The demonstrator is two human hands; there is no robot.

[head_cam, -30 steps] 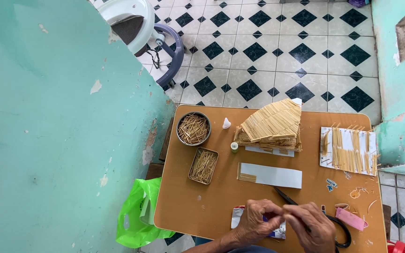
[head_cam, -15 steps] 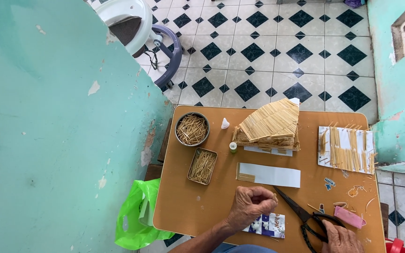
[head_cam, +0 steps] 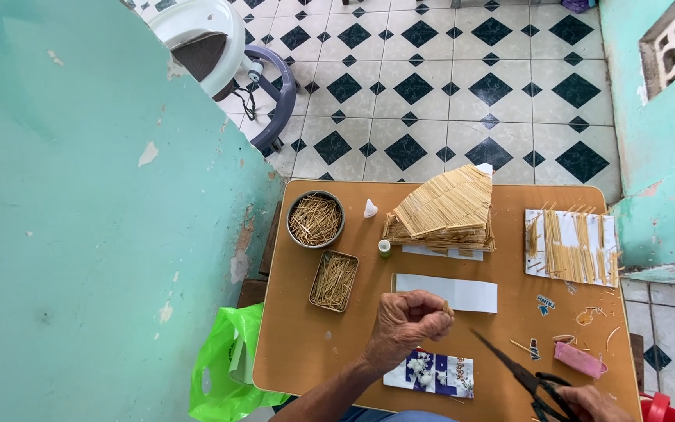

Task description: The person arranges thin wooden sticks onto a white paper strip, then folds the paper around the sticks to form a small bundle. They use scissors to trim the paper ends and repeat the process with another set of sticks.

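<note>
On the brown surface filling the lower middle of the frame, the stick-built roof model could be knocked if an arm swings up toward it. The black scissors at lower right, gripped by the right hand, point toward the left hand and could nick it. That hand pinches a thin stick (easily snapped or dropped). Since half a second ago the scissors have lifted and the left hand has risen.
</note>
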